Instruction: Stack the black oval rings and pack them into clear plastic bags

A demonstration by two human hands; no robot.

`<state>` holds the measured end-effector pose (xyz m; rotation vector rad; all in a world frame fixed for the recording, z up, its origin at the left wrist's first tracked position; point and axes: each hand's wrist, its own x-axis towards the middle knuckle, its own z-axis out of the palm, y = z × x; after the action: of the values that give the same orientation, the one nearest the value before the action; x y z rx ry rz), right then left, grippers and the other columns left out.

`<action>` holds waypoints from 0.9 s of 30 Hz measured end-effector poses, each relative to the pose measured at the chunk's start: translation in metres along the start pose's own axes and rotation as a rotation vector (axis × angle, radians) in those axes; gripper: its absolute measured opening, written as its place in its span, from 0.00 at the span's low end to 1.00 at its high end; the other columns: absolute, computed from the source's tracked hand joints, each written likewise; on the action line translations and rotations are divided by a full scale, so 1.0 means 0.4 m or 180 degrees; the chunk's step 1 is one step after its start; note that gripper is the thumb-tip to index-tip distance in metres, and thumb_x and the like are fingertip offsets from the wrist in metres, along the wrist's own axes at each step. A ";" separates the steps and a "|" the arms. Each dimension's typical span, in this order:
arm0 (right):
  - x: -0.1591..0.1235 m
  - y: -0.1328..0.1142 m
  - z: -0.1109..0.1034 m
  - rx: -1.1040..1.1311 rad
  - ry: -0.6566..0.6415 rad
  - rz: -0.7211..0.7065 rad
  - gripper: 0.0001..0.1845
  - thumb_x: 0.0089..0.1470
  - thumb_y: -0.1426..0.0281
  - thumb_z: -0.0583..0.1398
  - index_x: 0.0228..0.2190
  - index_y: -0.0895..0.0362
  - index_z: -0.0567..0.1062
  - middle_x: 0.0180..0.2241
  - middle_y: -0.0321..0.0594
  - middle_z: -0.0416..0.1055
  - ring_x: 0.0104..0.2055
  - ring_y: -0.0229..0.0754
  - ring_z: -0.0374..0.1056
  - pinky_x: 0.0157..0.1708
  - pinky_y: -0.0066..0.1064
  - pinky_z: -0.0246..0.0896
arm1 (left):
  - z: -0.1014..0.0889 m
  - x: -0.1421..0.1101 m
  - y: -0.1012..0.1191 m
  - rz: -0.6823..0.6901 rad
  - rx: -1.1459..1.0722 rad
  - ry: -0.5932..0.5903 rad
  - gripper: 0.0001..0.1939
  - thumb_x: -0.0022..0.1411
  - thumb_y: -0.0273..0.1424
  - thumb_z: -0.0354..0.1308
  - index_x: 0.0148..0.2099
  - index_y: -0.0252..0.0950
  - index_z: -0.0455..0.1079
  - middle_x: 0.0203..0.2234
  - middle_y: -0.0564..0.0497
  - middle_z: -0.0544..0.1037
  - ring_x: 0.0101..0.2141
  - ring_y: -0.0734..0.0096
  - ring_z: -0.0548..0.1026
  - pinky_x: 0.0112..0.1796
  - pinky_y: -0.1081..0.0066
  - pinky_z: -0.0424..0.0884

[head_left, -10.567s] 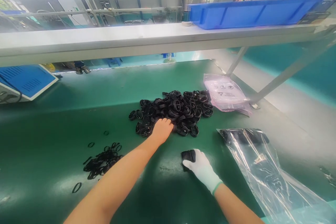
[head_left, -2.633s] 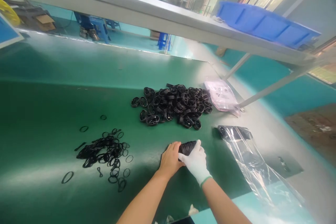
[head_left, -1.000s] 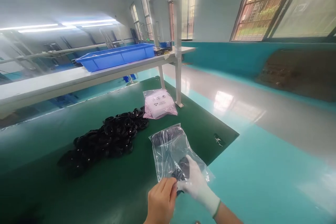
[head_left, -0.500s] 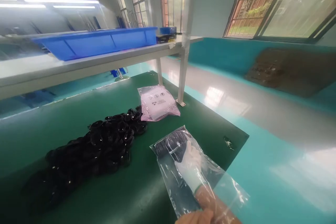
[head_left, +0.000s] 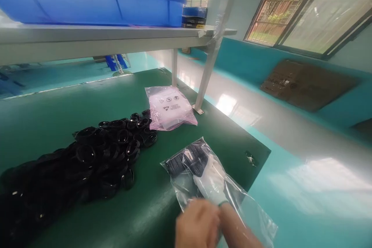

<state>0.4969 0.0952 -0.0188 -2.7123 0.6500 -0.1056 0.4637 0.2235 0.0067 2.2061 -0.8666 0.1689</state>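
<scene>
A clear plastic bag lies slanted over the front of the green table, with rows of black coiled cables in its far end. My right hand, in a white glove, reaches inside the bag. It is closed against the black coils at its left, with the fingertips partly hidden. My left hand, bare and blurred, is curled at the bag's near left edge, just in front of the right wrist. A large heap of black coiled cables spreads over the table to the left.
A pink-tinted plastic bag with printed symbols lies behind the heap, beside a shelf leg. Above the green table, a shelf carries a blue bin and small boxes. The table's right edge drops to the floor.
My left hand has moved up from the bottom edge to the front of my right wrist. My right hand stays inside the bag. The view has shifted, with the shelf now nearer.
</scene>
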 end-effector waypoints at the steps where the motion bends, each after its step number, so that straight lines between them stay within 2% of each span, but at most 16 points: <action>1: 0.010 -0.001 0.002 -0.0007 -0.0005 0.0017 0.19 0.53 0.64 0.55 0.45 0.59 0.65 0.46 0.44 0.64 0.44 0.42 0.64 0.41 0.41 0.62 | -0.004 0.038 -0.029 0.0019 0.0194 -0.0029 0.19 0.62 0.26 0.38 0.47 0.42 0.68 0.34 0.48 0.75 0.34 0.70 0.71 0.35 0.69 0.69; 2: 0.016 -0.002 0.005 -0.0012 -0.0010 0.0029 0.19 0.53 0.64 0.55 0.45 0.59 0.65 0.46 0.44 0.64 0.43 0.42 0.64 0.41 0.40 0.63 | -0.004 0.074 -0.058 0.0029 0.0514 -0.0094 0.21 0.61 0.23 0.38 0.50 0.42 0.65 0.38 0.49 0.75 0.38 0.69 0.70 0.39 0.66 0.68; 4: 0.018 -0.002 0.009 -0.0015 -0.0023 0.0042 0.19 0.53 0.64 0.55 0.45 0.60 0.65 0.45 0.44 0.64 0.43 0.42 0.64 0.41 0.40 0.63 | 0.007 0.129 -0.109 0.0330 0.0885 -0.0435 0.23 0.58 0.20 0.43 0.53 0.42 0.62 0.45 0.49 0.72 0.44 0.65 0.66 0.42 0.63 0.66; 7: 0.010 0.002 0.013 0.0002 -0.0042 0.0029 0.19 0.53 0.64 0.55 0.45 0.59 0.65 0.46 0.44 0.64 0.44 0.42 0.64 0.41 0.41 0.62 | 0.039 0.157 -0.152 0.0587 0.1081 -0.0777 0.21 0.57 0.20 0.46 0.52 0.41 0.62 0.49 0.52 0.70 0.47 0.63 0.64 0.44 0.62 0.63; 11: -0.013 0.010 0.005 0.0041 -0.0025 -0.0011 0.19 0.53 0.63 0.55 0.46 0.58 0.64 0.48 0.43 0.62 0.46 0.44 0.63 0.44 0.43 0.61 | 0.058 0.154 -0.146 0.0580 0.1075 -0.0887 0.22 0.56 0.19 0.46 0.52 0.40 0.62 0.49 0.52 0.70 0.48 0.62 0.63 0.45 0.61 0.61; 14: -0.057 0.016 -0.004 0.0051 0.0027 -0.0016 0.24 0.53 0.62 0.54 0.50 0.57 0.61 0.53 0.47 0.57 0.53 0.50 0.56 0.51 0.49 0.52 | 0.022 0.144 -0.134 0.0533 0.0878 -0.0840 0.22 0.55 0.20 0.46 0.52 0.40 0.63 0.48 0.51 0.70 0.47 0.63 0.65 0.44 0.63 0.62; 15: -0.079 0.018 -0.004 0.0060 0.0046 -0.0020 0.25 0.53 0.62 0.53 0.52 0.57 0.60 0.55 0.48 0.55 0.55 0.52 0.53 0.53 0.50 0.48 | 0.000 0.134 -0.135 0.0352 0.0793 -0.0744 0.21 0.56 0.21 0.46 0.52 0.41 0.63 0.48 0.50 0.71 0.47 0.64 0.65 0.44 0.63 0.62; 16: -0.102 0.020 0.000 0.0102 0.0041 -0.0056 0.26 0.53 0.62 0.53 0.53 0.57 0.59 0.55 0.48 0.54 0.56 0.53 0.51 0.54 0.50 0.46 | -0.023 0.119 -0.139 -0.0007 0.0724 -0.0606 0.19 0.58 0.24 0.46 0.51 0.41 0.63 0.46 0.50 0.71 0.46 0.64 0.66 0.42 0.64 0.63; 18: -0.147 0.020 0.022 0.0307 -0.0076 -0.0202 0.24 0.54 0.63 0.50 0.53 0.55 0.60 0.54 0.46 0.57 0.56 0.52 0.52 0.55 0.47 0.47 | -0.065 0.078 -0.155 -0.1199 0.0547 -0.0444 0.13 0.60 0.34 0.44 0.45 0.41 0.66 0.39 0.49 0.75 0.40 0.64 0.71 0.36 0.66 0.66; 20: -0.176 0.015 0.057 0.0586 -0.0276 -0.0343 0.22 0.55 0.64 0.48 0.51 0.52 0.62 0.51 0.43 0.62 0.53 0.49 0.57 0.53 0.43 0.53 | -0.083 0.037 -0.174 -0.2527 0.0053 -0.0640 0.18 0.59 0.44 0.42 0.34 0.39 0.67 0.28 0.50 0.76 0.29 0.67 0.73 0.26 0.70 0.65; 22: -0.178 0.001 0.096 0.0723 -0.0464 -0.0391 0.22 0.55 0.66 0.46 0.51 0.51 0.62 0.48 0.41 0.66 0.50 0.47 0.61 0.51 0.40 0.57 | -0.070 0.010 -0.191 -0.3402 -0.0890 -0.1091 0.23 0.56 0.50 0.42 0.27 0.37 0.64 0.20 0.51 0.74 0.20 0.70 0.71 0.20 0.73 0.61; 24: -0.157 -0.022 0.126 0.0656 -0.0655 -0.0446 0.23 0.55 0.67 0.46 0.52 0.51 0.61 0.46 0.42 0.67 0.50 0.46 0.61 0.49 0.40 0.59 | -0.037 0.002 -0.201 -0.3702 -0.1812 -0.1194 0.24 0.52 0.53 0.45 0.26 0.35 0.63 0.17 0.52 0.72 0.16 0.72 0.70 0.17 0.75 0.59; 27: -0.112 -0.058 0.139 0.0498 -0.0873 -0.0598 0.25 0.51 0.70 0.50 0.52 0.54 0.62 0.47 0.45 0.66 0.54 0.48 0.58 0.51 0.42 0.55 | 0.008 0.008 -0.207 -0.3625 -0.2366 -0.0809 0.23 0.45 0.52 0.53 0.23 0.34 0.62 0.15 0.53 0.70 0.16 0.75 0.68 0.16 0.77 0.58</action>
<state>0.4754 0.1524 -0.0625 -2.5653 0.2943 0.1605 0.5178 0.2602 -0.0440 1.6861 0.2932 -0.8475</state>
